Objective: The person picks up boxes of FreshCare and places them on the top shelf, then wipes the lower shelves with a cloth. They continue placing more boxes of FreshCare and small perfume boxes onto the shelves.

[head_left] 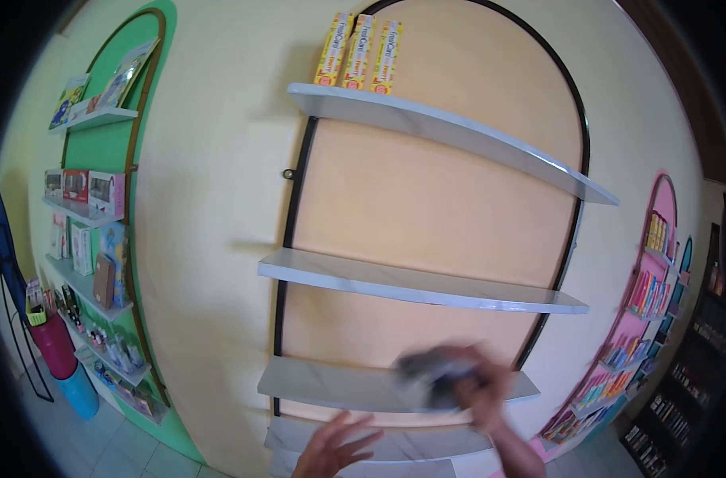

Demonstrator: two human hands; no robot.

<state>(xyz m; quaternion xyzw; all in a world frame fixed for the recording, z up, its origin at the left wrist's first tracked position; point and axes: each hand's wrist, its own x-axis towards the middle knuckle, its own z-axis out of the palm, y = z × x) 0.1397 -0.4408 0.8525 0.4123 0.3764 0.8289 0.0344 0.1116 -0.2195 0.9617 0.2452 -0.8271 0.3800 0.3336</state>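
Observation:
My right hand [478,386] is closed on a grey cloth [428,372], blurred by motion, on the right part of the lower white shelf [323,386]. My left hand [335,450] is open with fingers spread, low in the view in front of the bottom shelf [299,434], holding nothing. Above, the middle white shelf [395,283] is bare. On the left end of the top shelf [459,131] stand three yellow boxes [359,52].
A green alcove at the left holds shelves [92,215] with boxed goods and books. A pink alcove [646,295] at the right holds colourful packs. A red and a blue container [64,366] stand on the tiled floor at the left.

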